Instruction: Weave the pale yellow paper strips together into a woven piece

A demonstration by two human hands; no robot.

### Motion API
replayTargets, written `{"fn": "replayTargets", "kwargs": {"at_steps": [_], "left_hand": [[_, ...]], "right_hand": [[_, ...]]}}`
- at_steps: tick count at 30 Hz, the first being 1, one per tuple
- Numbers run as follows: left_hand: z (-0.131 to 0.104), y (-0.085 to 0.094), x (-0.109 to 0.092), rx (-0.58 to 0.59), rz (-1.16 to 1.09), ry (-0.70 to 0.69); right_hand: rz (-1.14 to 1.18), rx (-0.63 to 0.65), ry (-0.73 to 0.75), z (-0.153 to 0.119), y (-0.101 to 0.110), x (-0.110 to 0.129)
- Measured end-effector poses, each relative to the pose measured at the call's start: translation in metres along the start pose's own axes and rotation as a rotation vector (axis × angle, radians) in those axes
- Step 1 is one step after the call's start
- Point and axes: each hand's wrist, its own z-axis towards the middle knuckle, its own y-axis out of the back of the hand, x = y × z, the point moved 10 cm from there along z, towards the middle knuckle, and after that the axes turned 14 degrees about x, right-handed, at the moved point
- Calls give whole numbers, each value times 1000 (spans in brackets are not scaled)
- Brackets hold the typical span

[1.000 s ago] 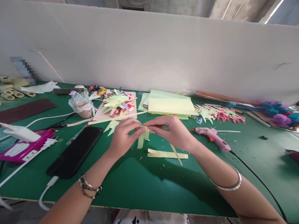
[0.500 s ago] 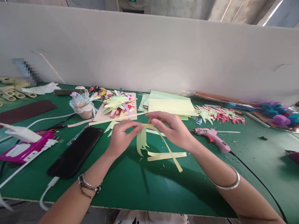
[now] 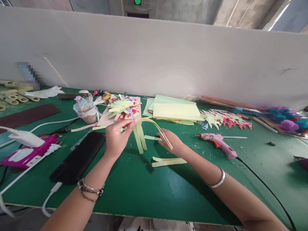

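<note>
My left hand [image 3: 118, 136] is closed, pinching a small bundle of paper strips between thumb and fingertips above the table. Thin yellow paper strips [image 3: 154, 121] arch from the pinch to the right, and pale green paper strips [image 3: 139, 138] hang below it. My right hand [image 3: 171, 142] is low at the table, its fingers closed around the right end of a pale green paper strip [image 3: 151, 138]. The arched strips pass in front of this hand. Close below it, two cream paper strips [image 3: 166, 163] lie with their left ends spread apart.
A black phone [image 3: 78, 157] and a purple power strip [image 3: 30, 150] are on the left. Behind are a pile of cut paper strips [image 3: 124, 107], a small basket [image 3: 88, 110] and paper sheets [image 3: 176, 110]. Woven paper pieces [image 3: 226, 118] and a pink glue gun [image 3: 220, 142] lie right.
My right hand has left the held strips and moved down to the strip on the table. My left hand has shifted slightly left and up with the bundle.
</note>
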Motion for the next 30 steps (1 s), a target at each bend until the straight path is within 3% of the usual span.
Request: {"fn": "replayTargets", "kwargs": {"at_steps": [9,16,18,22,24,26,30], "left_hand": [[1,-14,54,6,-386,293],[-6,-31,77,-17,-730,460],[-5,-36,77,-16,-835,466],[-3,-45,75,-24,-1096,491],[-2,-51,73,-6,-1215,507],[-2,-57,71,23,-1311,523],[-3,-66,70,31,-1482,535]], "right_hand": [[112,-36,22,11,-2,-13],[254,-68,51,9,15,-26],[415,-74,87,6,21,-30],[1165,-14,165,5,15,-40],[1430,14,187,5,12,-40],[1547,19,199,4,12,-39],[1549,-11,235,1,20,-37]]}}
